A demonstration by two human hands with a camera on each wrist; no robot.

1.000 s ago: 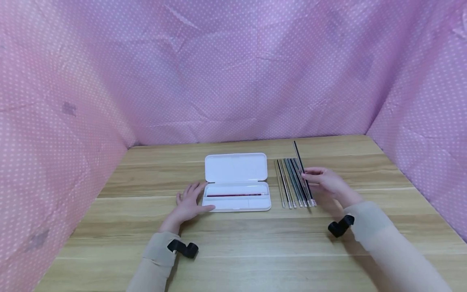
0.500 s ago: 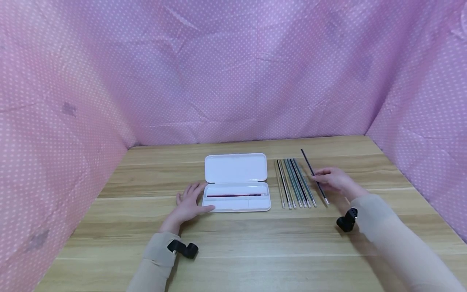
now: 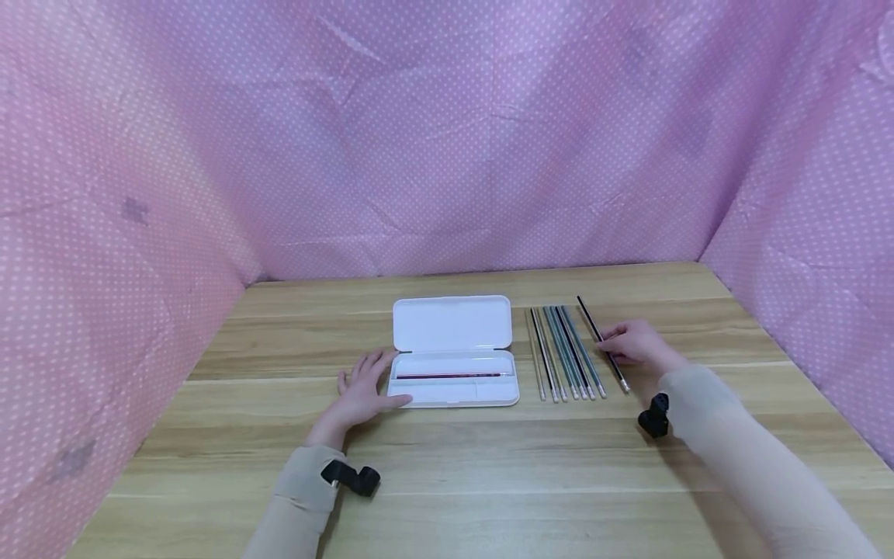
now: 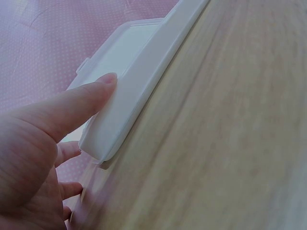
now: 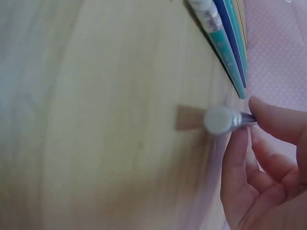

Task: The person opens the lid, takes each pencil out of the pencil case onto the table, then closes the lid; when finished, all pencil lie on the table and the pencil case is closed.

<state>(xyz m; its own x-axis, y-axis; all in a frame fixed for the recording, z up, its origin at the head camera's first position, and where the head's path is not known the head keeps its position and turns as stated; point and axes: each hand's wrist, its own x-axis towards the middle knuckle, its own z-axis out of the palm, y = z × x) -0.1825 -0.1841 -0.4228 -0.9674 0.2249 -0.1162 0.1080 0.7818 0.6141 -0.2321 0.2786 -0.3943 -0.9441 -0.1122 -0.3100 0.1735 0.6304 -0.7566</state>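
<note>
My right hand [image 3: 637, 344] pinches a dark pencil [image 3: 618, 373] between thumb and fingers, just right of a row of several pencils [image 3: 576, 353]. In the right wrist view its white eraser end [image 5: 219, 120] faces the camera, with a shadow on the wood beside it. My left hand [image 3: 363, 394] rests at the left end of a white pencil case [image 3: 503, 394], fingers spread. The left wrist view has the thumb [image 4: 93, 98] lying straight against the case's near wall. One dark red pencil [image 3: 447, 376] lies lengthwise inside the case.
The case's lid [image 3: 452, 323] is folded back, away from me. The pencils in the row have their eraser ends toward me. Pink dotted cloth [image 3: 447, 155] hangs behind and beside the wooden table [image 3: 489, 489].
With the dark pencil in it, my right hand has moved right, away from the row, and the pencil's far end has come down. The left hand and case stay put.
</note>
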